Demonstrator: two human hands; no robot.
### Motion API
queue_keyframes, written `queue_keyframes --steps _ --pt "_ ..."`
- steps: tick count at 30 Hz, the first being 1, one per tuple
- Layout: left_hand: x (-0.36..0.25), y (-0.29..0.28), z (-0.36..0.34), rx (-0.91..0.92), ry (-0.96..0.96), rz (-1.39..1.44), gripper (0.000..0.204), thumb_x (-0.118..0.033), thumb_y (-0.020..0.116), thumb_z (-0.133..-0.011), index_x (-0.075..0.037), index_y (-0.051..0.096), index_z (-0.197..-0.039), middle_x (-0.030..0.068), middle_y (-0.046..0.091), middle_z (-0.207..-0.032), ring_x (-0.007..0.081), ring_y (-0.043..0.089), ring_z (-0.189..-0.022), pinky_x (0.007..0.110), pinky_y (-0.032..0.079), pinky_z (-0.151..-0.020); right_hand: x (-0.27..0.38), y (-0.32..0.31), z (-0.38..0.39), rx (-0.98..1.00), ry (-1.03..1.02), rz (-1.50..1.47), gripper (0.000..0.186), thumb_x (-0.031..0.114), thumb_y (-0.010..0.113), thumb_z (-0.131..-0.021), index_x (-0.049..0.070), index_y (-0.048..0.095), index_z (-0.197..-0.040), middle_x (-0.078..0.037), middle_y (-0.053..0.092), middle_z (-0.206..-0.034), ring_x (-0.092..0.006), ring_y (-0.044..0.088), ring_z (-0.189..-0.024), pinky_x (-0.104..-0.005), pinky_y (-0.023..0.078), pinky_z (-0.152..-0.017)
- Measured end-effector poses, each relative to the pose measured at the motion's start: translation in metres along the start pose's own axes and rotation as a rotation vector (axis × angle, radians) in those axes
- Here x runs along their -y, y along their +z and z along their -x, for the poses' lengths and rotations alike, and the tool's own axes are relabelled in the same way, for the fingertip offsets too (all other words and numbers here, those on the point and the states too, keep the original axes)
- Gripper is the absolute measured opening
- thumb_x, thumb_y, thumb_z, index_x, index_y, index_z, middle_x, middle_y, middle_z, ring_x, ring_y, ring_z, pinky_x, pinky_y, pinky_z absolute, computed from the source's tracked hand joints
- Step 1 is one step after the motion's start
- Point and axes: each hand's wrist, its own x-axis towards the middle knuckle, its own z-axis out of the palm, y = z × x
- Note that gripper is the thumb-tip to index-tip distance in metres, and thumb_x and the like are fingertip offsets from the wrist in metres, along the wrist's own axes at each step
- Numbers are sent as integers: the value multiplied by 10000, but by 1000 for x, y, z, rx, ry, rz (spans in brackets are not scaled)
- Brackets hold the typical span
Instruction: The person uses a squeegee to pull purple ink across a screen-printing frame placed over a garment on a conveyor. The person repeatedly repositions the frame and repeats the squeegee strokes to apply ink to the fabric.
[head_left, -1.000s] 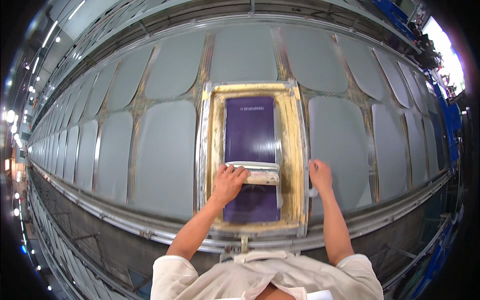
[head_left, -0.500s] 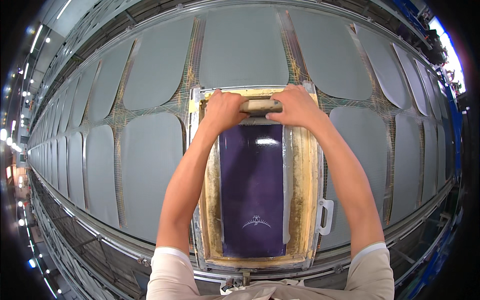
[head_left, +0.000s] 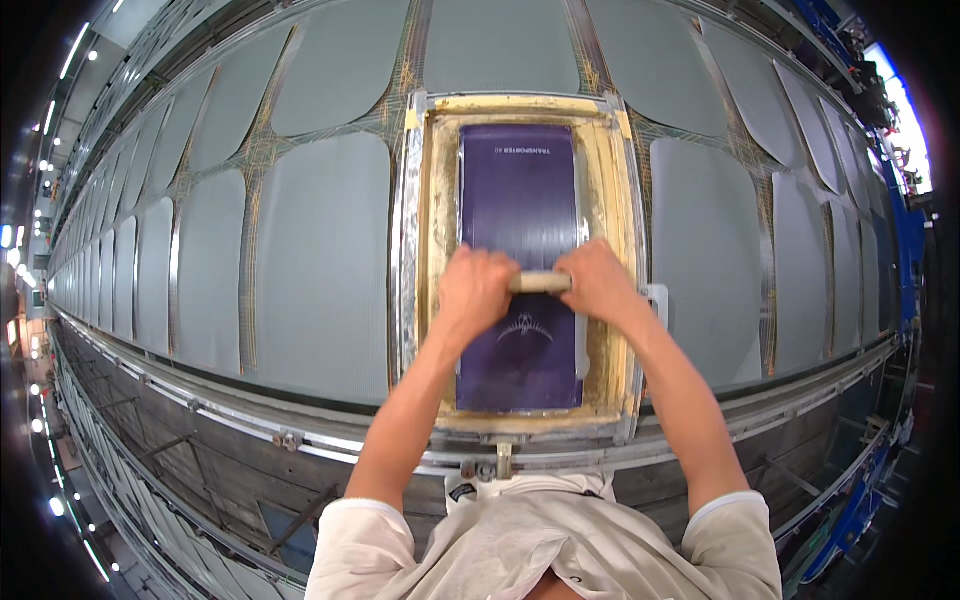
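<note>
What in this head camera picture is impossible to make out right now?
In the head view:
- Both ends of the squeegee handle: covered by the left hand and right hand.
- Part of the white side handle: behind the right forearm.
- Surface details of the farthest gray panels at left: too small.

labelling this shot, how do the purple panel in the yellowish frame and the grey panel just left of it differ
The purple panel has squared corners; the grey panel has rounded upper ones. The purple panel bears pale markings; the grey panel looks plain. Left hand and right hand hold a squeegee handle over the purple panel, not the grey panel. Both look taller than wide.
</note>
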Motion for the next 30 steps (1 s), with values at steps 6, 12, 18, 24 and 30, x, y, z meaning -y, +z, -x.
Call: queue_keyframes --steps 6,12,18,24,30 --pt "-78 -3 130 50 -5 3 222 -110 762 -665 -145 718 -879 21 687 -849 206 650 -824 368 442 -804 72 29 123 -12 -36 -20 274 193 852 -674 115 752 -916 -70 702 -904 -260 637 -984 -401 443 -956" --pt "-35 -6 61 108 14 -19 232 -124 766 -692 -150 721 -918 15 700 -885 209 658 -853 392 434 -851 35 5 65 35 -1 6 246 219 841 -713 127 762 -926 -59 709 -857 -250 649 -957 -396 441 -949" --pt "74 -8 -134 -49 69 -180 147 -148 782 -714 -155 707 -840 28 718 -859 244 686 -843 434 465 -827 -82 -46 -118 -115 -10 49 288 283 826 -724 93 724 -916 -135 708 -825 -341 693 -861 -473 539 -798" --pt "123 -10 -234 18 2 -215 266 -309 850 -738 -153 746 -926 88 725 -811 292 700 -820 438 497 -861 -136 -79 -210 -75 144 -13 378 322 855 -733 80 749 -1003 -168 731 -862 -371 704 -842 -464 557 -787" --pt "111 -9 -216 -10 -84 -127 266 -285 866 -693 -166 771 -911 97 728 -799 337 701 -790 457 552 -735 -124 -76 -203 43 215 -75 337 301 853 -733 78 753 -965 -183 720 -826 -380 699 -844 -459 548 -779"
